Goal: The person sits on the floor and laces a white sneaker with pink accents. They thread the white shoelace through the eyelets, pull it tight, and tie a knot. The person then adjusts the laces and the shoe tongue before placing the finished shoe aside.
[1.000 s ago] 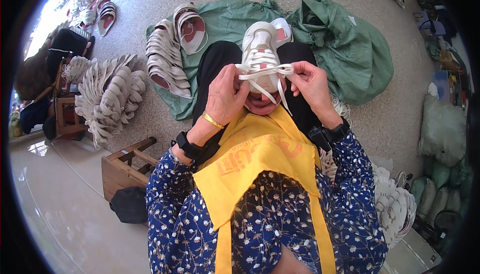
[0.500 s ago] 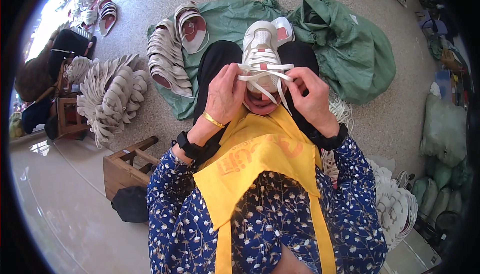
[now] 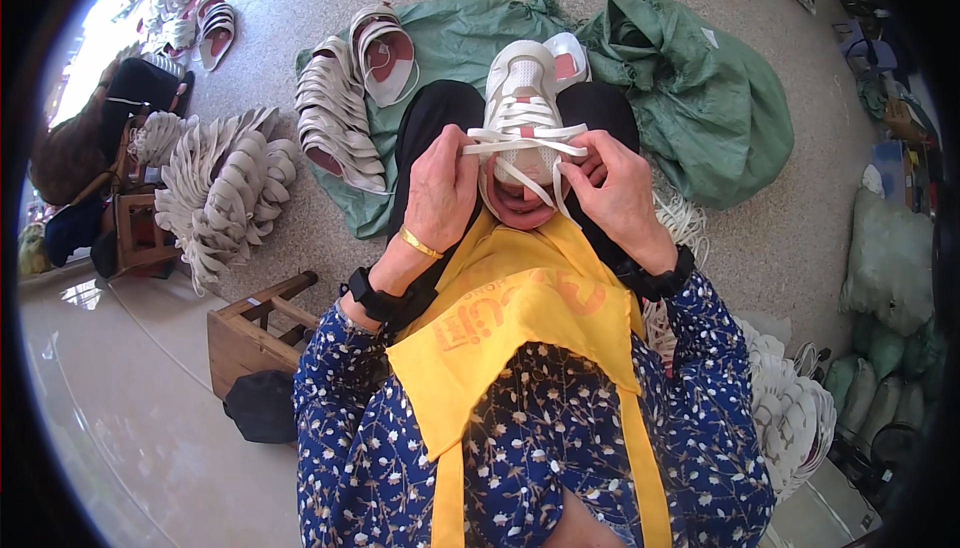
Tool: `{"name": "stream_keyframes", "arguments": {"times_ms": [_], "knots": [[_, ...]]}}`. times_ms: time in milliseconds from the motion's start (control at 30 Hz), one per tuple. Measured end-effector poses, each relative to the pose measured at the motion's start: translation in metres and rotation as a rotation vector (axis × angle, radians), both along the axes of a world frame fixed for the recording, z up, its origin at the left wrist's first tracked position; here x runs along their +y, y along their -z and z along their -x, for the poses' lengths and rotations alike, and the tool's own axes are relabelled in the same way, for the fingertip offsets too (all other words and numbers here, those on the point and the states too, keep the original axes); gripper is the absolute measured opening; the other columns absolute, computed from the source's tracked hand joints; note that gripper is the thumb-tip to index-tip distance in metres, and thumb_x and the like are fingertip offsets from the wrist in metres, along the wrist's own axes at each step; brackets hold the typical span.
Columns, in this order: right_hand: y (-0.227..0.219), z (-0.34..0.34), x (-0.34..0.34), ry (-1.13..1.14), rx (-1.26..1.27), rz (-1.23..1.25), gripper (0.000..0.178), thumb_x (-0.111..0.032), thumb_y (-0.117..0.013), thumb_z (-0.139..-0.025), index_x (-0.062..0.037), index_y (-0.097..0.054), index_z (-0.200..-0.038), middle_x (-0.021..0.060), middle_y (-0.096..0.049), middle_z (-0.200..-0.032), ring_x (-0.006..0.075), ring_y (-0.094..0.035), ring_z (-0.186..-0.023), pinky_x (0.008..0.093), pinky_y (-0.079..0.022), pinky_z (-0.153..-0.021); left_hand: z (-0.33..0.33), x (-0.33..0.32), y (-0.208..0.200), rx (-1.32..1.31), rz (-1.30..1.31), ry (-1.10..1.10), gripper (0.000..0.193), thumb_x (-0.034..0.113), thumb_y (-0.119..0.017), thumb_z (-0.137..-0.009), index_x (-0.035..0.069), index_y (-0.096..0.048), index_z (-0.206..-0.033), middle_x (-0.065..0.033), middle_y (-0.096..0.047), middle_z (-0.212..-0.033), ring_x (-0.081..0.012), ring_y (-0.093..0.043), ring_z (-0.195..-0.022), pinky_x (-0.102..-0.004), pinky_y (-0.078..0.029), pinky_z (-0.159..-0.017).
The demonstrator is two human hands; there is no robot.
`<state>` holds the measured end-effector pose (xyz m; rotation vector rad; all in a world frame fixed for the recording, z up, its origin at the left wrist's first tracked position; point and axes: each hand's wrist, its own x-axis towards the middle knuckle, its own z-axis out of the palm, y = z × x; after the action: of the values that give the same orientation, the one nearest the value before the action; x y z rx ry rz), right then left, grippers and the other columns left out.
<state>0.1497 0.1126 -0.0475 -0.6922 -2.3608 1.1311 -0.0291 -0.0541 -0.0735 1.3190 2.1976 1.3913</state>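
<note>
A white shoe upper lies between my knees, toe pointing away and its pink-lined opening toward me. White shoelace crosses it in rows, with a bow of flat loops near the top and loose ends hanging over the tongue. My left hand pinches the lace loop on the left side. On the other side, my right hand grips the right-hand loop between thumb and fingers. Another white piece with a pink patch shows partly behind the upper.
Green sacking on the floor carries a row of stacked uppers; a bulging green sack sits at the right. More uppers pile up at left, near a wooden stool. White lace bundles lie at lower right.
My left hand has moved slightly left, drawing its loop out a little farther. The right hand stays nearly in place, its fingers curled a bit more.
</note>
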Motion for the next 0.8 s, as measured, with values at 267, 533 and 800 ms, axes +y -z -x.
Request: {"name": "stream_keyframes", "arguments": {"times_ms": [267, 533, 800], "knots": [[0.005, 0.003, -0.003, 0.005, -0.004, -0.084, 0.017, -0.003, -0.072, -0.084, -0.0020, -0.063, -0.098, 0.0137, -0.066, -0.083, 0.0285, -0.068, -0.067, 0.0381, -0.054, -0.061, -0.006, -0.012, -0.021, 0.003, 0.054, -0.022, 0.019, 0.000, -0.074, -0.088, 0.003, -0.056, -0.091, -0.0078, -0.057, -0.074, -0.0189, -0.058, -0.062, -0.0306, -0.046, -0.056], [0.004, 0.011, 0.003, 0.020, 0.003, -0.088, 0.014, -0.004, -0.071, -0.082, -0.0023, -0.066, -0.094, 0.0138, -0.069, -0.081, 0.0275, -0.070, -0.068, 0.0376, -0.054, -0.061, -0.015, -0.017, -0.019, 0.286, 0.015, 0.501, 0.031, 0.015, -0.082, -0.080, 0.005, -0.060, -0.099, -0.0106, -0.064, -0.090, -0.0323, -0.064, -0.086, -0.0401, -0.050, -0.074], [-0.036, 0.041, 0.009, -0.024, 0.042, 0.018, 0.018, -0.008, -0.076, -0.084, 0.0006, -0.069, -0.098, 0.0125, -0.074, -0.079, 0.0194, -0.074, -0.069, 0.0304, -0.058, -0.064, -0.022, -0.014, -0.026, 0.455, 0.154, 0.393, 0.053, 0.017, -0.081, -0.076, 0.004, -0.060, -0.123, -0.0091, -0.066, -0.093, -0.0281, -0.065, -0.090, -0.0404, -0.045, -0.085]]}}
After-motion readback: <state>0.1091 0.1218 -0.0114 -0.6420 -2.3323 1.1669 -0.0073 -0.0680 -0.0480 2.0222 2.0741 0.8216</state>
